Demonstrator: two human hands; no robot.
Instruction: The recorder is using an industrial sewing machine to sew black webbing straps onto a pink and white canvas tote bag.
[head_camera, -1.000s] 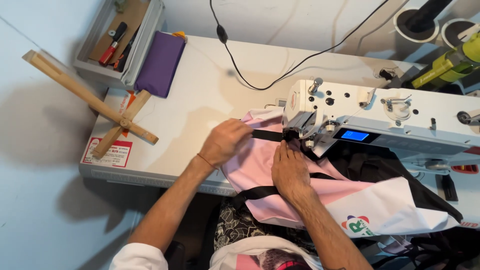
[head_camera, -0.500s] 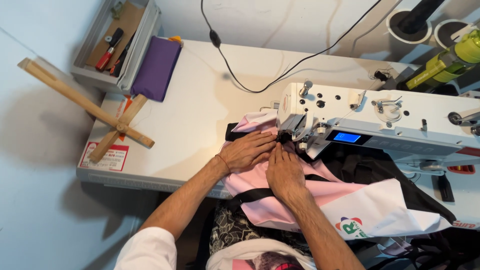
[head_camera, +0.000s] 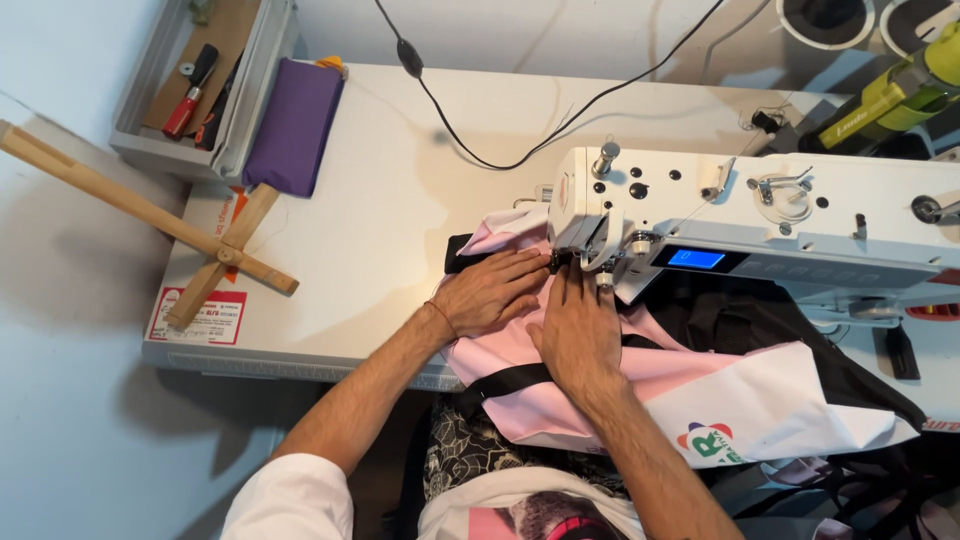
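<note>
Left hand (head_camera: 490, 292) slid closer beside right hand (head_camera: 580, 330); fingers flat, spread, pinning pink fabric (head_camera: 520, 350) at sewing machine (head_camera: 760, 220) needle.

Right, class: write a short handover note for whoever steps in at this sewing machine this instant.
Left hand: flat, palm down on the pink fabric, left of the needle area.
Right hand: flat on the same fabric, fingertips at the presser foot.
Fabric lies under the white sewing machine head; a black strap crosses it near the table edge.
Done: fabric positioned under the foot.
Left: seam progress cannot be judged from here.
</note>
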